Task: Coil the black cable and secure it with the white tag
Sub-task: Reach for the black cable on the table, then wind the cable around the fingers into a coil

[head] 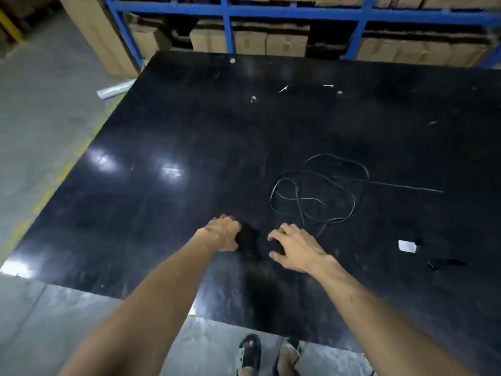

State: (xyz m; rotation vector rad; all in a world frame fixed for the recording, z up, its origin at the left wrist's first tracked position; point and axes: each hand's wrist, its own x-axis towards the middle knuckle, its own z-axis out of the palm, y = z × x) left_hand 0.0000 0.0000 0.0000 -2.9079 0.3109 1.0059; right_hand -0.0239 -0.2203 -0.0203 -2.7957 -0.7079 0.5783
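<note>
The black cable (314,196) lies in loose, tangled loops on the black table (162,131), right of centre. One straight end runs off to the right. My left hand (225,233) is closed around a black blocky part (249,240), seemingly the cable's end, resting on the table. My right hand (294,246) hovers just right of that part with its fingers spread, holding nothing, near the closest cable loop. A white rectangular tag (406,246) lies flat on the table to the right of my right hand.
A small black object (444,263) lies near the tag. White scraps (283,89) dot the far part of the table. Blue shelving (227,28) with cardboard boxes stands behind it. A clear film roll (113,89) lies on the floor at left. My sandalled feet (268,354) stand at the near edge.
</note>
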